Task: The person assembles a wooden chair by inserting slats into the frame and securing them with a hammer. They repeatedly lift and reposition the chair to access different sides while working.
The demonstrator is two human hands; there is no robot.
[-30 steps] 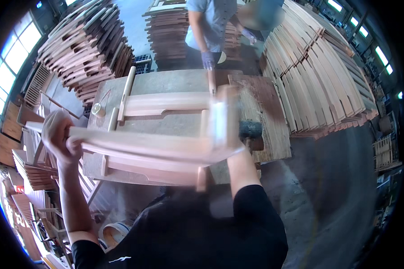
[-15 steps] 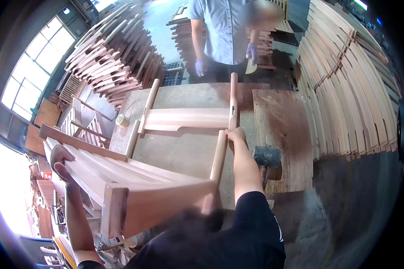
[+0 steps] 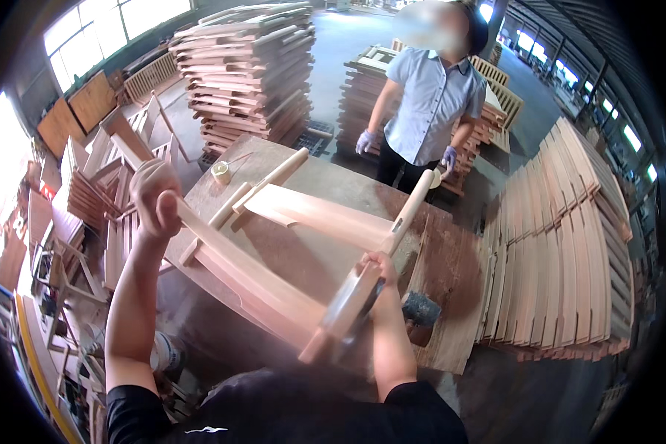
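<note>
My left hand (image 3: 155, 196), raised at the left, is closed around the edge of a long wooden slatted panel (image 3: 263, 288). The panel is held tilted over the near side of the table, and its right end is blurred. My right hand (image 3: 379, 270) is closed at a round wooden post (image 3: 409, 211), close to the panel's right end, which hides part of the fingers. That post belongs to a chair-like frame with a wide crossboard (image 3: 322, 214) and a second post (image 3: 274, 177), lying on the worktable (image 3: 251, 152). A black-headed mallet (image 3: 422, 309) lies right of my right hand.
A small round pot (image 3: 220, 173) stands at the table's far left. Across the table stands a person (image 3: 433, 103) in a light blue shirt and gloves. Tall stacks of wooden parts rise behind (image 3: 244, 74) and at the right (image 3: 555, 259). Wooden frames (image 3: 137, 214) crowd the left.
The view has turned and lifted. My left hand and the panel's left end have risen, and the panel now shows edge-on. Its right end has come closer to my right hand.
</note>
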